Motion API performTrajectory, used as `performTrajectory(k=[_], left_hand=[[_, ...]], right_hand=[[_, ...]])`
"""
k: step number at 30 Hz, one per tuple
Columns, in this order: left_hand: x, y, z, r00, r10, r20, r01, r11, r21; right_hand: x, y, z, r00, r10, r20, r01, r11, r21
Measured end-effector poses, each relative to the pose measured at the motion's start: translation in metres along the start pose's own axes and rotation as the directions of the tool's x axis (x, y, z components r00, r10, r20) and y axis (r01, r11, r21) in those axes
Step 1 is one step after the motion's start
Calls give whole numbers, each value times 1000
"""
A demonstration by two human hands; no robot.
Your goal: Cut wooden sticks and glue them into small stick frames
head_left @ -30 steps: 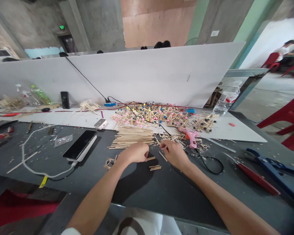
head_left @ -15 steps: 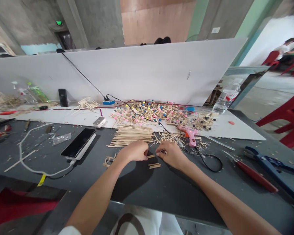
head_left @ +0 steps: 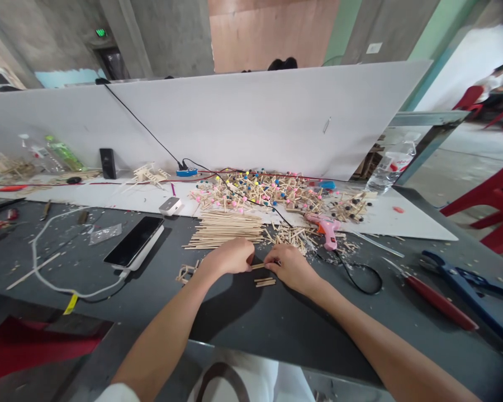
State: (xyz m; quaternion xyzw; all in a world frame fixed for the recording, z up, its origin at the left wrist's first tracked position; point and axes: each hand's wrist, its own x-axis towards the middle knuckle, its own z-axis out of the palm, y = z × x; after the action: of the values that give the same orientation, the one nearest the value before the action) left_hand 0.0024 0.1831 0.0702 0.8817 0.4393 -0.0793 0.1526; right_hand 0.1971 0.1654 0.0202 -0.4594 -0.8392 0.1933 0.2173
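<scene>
Short wooden sticks [head_left: 257, 267] lie between my two hands above the dark table. My left hand [head_left: 233, 255] has its fingers closed on their left end. The fingertips of my right hand [head_left: 287, 265] pinch the right end. Just below, a few cut sticks [head_left: 265, 282] rest on the table. Behind my left hand is a stack of long sticks [head_left: 224, 229], and behind my right hand a pile of short pieces [head_left: 291, 235]. A small stick frame [head_left: 186, 273] sits left of my left forearm, partly hidden.
A pink glue gun [head_left: 329, 231] with a black cord lies at right, near a red-handled tool [head_left: 440, 301] and blue pliers [head_left: 465, 290]. At left is a phone [head_left: 136, 240] on a white cable. Sticks with coloured balls [head_left: 260, 190] are heaped behind.
My right hand has moved slightly left and its fingertips have closed on the right end of the short sticks. My left hand has barely moved.
</scene>
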Motion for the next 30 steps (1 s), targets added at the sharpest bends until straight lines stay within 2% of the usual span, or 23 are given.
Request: performTrajectory(k=[7,17,30], left_hand=[[0,1,-1,1000,-1,29,1,1000,8],[-1,-2,1,1000,24,-11,-24,999,-25],[1,-3,1,1000,18,-2,-18,1000,-14]], right_hand=[[-2,-3,4,1000,-9,1,10,993,-114],[-2,-1,6,1000,-13,25,16,991,-135],[-2,0,8,997,-61,58,71,978,-197]])
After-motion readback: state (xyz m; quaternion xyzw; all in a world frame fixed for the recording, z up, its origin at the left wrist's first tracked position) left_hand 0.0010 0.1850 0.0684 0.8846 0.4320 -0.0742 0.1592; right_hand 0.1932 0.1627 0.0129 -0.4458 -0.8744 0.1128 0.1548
